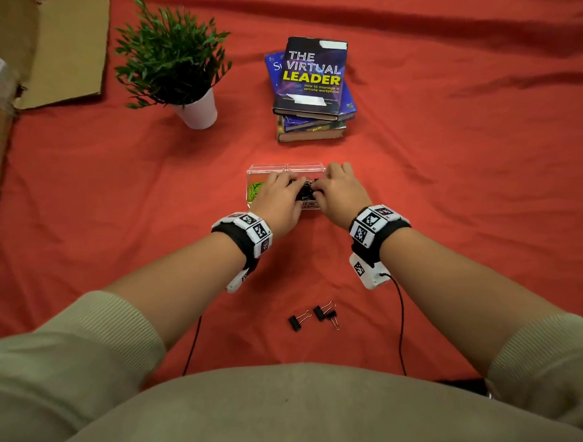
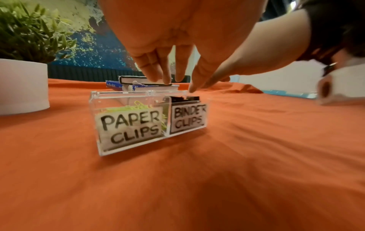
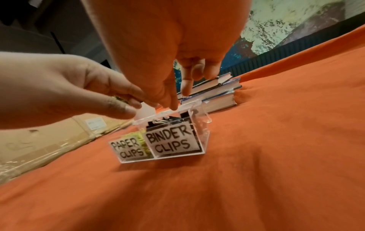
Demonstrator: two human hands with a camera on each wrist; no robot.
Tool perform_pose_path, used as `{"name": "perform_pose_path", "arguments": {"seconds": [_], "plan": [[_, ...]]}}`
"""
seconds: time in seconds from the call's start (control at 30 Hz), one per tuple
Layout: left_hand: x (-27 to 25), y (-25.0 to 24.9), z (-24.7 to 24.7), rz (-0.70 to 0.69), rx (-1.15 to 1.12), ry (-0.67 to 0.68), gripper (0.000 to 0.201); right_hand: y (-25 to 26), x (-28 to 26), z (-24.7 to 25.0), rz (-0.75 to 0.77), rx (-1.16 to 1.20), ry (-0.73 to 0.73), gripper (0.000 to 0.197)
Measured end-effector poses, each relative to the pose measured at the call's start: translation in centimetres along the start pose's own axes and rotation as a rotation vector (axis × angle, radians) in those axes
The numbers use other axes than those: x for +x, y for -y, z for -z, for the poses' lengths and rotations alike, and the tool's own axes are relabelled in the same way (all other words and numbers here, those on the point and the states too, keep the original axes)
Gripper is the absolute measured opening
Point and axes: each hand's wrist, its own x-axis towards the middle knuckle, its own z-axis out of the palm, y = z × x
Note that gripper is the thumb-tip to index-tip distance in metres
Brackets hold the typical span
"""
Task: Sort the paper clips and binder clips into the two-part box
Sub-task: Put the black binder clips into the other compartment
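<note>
Three binder clips are lying loose on the cloth, waiting to be sorted. Beyond them, the box is being worked over; green paper clips are sitting in its left part. Black clips are being eased into the right part by both hands, the left hand and right hand with fingers extended downward; whether anything is being pinched cannot be told.
</note>
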Motion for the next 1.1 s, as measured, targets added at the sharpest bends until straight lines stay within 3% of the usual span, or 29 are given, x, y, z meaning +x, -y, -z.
{"name": "perform_pose_path", "arguments": {"seconds": [0.07,0.13,0.27,0.37,0.5,0.73,0.93,1.1], "plan": [[-2.3,-0.3,0.0,-0.003,-0.043,0.017,0.043,0.1,-1.4,0.0,0.009,0.04,-0.038,0.021],[-5.1,-0.8,-0.4,-0.011,-0.073,0.165,0.033,0.3,-3.3,-0.2,0.056,0.089,0.023,0.017],[-10.9,-2.3,-2.2,-0.061,0.064,0.504,0.032,1.2,-8.5,-1.8,0.181,0.11,0.434,0.016],[-13.2,-2.8,-3.6,-0.085,0.103,0.573,0.043,2.0,-12.4,-3.6,0.215,0.065,0.618,0.032],[-14.5,-3.0,-4.8,-0.093,0.056,0.596,0.046,2.2,-15.1,-5.2,0.142,0.018,0.613,0.042],[-14.6,-2.8,-4.9,-0.122,0.042,0.492,0.029,1.3,-16.0,-5.3,0.059,0.305,0.461,0.027],[-12.2,-1.0,-3.7,0.095,-0.169,0.349,0.025,2.1,-16.1,-6.1,0.188,0.199,0.529,0.034],[-7.9,-0.3,-1.5,0.19,-0.316,0.145,0.017,2.0,-16.3,-6.0,0.186,0.198,0.524,0.028]]}}
